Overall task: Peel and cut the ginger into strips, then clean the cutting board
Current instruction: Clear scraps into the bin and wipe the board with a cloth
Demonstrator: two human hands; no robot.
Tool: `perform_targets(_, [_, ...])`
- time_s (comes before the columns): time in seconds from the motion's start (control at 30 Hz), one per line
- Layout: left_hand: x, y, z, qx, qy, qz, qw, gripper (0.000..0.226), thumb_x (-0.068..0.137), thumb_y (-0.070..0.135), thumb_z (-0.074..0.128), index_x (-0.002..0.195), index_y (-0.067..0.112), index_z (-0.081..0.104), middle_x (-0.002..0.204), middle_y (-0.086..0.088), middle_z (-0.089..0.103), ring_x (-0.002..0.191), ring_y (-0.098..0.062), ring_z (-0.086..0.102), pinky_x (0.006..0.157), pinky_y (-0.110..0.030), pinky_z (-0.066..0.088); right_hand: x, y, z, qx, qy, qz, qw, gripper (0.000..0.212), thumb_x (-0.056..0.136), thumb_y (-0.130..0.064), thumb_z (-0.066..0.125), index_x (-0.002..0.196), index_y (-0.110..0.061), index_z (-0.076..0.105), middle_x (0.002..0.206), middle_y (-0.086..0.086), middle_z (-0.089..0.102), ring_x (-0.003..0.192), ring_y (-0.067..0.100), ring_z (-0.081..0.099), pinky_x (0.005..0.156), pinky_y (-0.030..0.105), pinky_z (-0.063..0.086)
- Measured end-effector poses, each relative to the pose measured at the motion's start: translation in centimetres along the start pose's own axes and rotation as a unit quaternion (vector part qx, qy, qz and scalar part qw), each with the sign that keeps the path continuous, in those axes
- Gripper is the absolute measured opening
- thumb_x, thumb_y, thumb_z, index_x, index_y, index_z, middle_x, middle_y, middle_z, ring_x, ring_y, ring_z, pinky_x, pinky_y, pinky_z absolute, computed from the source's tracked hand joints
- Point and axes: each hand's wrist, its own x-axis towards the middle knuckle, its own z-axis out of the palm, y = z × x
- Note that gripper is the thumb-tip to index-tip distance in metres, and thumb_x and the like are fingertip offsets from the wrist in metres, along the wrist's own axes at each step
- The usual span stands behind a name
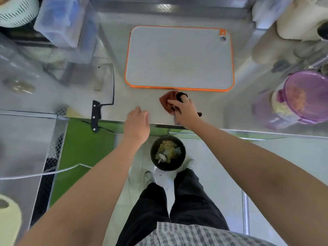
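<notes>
Head view looks down on a steel counter (248,107), with the board (179,57) (grey, orange-edged) lying flat toward its far side, its long edge parallel to the counter's front. A purple-lidded tub (305,98) stands well to the right. The cleaver (106,86) lies left of the board, its black handle sticking out over the counter's front edge. On the floor below the edge, between the arms, a black bin (182,157) holds pale scraps; I cannot tell what they are. The left hand (137,125) rests at the front edge, fingers loosely bent and holding nothing. The right hand (184,110) grips a brown cloth (166,103), bunched under its bent fingers, on the counter just in front of the board's near edge.
</notes>
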Motion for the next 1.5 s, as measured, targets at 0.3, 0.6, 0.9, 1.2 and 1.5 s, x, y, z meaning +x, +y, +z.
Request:
perform_targets(0.3, [-0.9, -1.6, 0.6, 0.041, -0.043, 0.004, 0.998, 0.038, 0.095, 0.008, 0.042, 0.131, 0.021, 0.045, 0.155, -0.02, 0.02, 0.143, -0.039, 0.017, 0.116, -0.043, 0.022, -5.5, -0.4, -1.2, 0.118, 0.054, 0.005, 0.992, 0.037, 0.081, 0.002, 0.051, 0.106, -0.016, 0.071, 0.106, -0.001, 0.05, 0.096, 0.012, 0.05, 0.084, 0.021, 0.044])
perform_targets(0.6, [-1.7, -2.0, 0.5, 0.036, -0.057, 0.022, 0.997, 0.05, 0.097, 0.011, 0.043, 0.145, 0.021, 0.031, 0.159, -0.017, 0.007, 0.146, -0.037, 0.007, 0.117, -0.043, 0.021, -5.9, -2.8, 1.7, 0.155, 0.041, 0.009, 0.987, 0.034, 0.079, 0.0, 0.053, 0.1, -0.017, 0.073, 0.105, -0.002, 0.054, 0.094, 0.015, 0.053, 0.084, 0.017, 0.042])
perform_targets(0.9, [-1.4, -1.8, 0.5, 0.028, -0.06, 0.014, 0.998, 0.043, 0.095, 0.007, 0.043, 0.135, 0.021, 0.039, 0.158, -0.016, 0.01, 0.146, -0.036, 0.008, 0.115, -0.044, 0.026, -5.8, -2.1, 0.7, 0.174, 0.067, 0.031, 0.982, 0.034, 0.08, -0.002, 0.054, 0.102, -0.02, 0.072, 0.11, 0.004, 0.055, 0.094, 0.017, 0.054, 0.084, 0.028, 0.046])
perform_targets(1.2, [-0.8, -1.0, 0.9, 0.05, -0.063, -0.006, 0.997, 0.035, 0.092, 0.009, 0.044, 0.127, 0.015, 0.047, 0.146, -0.019, 0.029, 0.134, -0.038, 0.029, 0.105, -0.048, 0.038, -7.7, -1.0, -0.4, 0.212, -0.009, 0.039, 0.977, 0.035, 0.081, 0.002, 0.052, 0.101, -0.017, 0.072, 0.102, 0.001, 0.055, 0.087, 0.011, 0.055, 0.078, 0.021, 0.045])
perform_targets(1.5, [-1.1, 5.2, 3.2, 0.073, -0.048, 0.021, 0.996, 0.035, 0.091, 0.016, 0.048, 0.126, 0.01, 0.047, 0.139, -0.024, 0.036, 0.128, -0.041, 0.033, 0.104, -0.047, 0.036, -10.6, 2.6, -1.7, 0.214, -0.006, 0.112, 0.97, 0.034, 0.078, 0.0, 0.048, 0.086, -0.019, 0.075, 0.092, 0.003, 0.066, 0.072, 0.011, 0.059, 0.064, 0.026, 0.048])
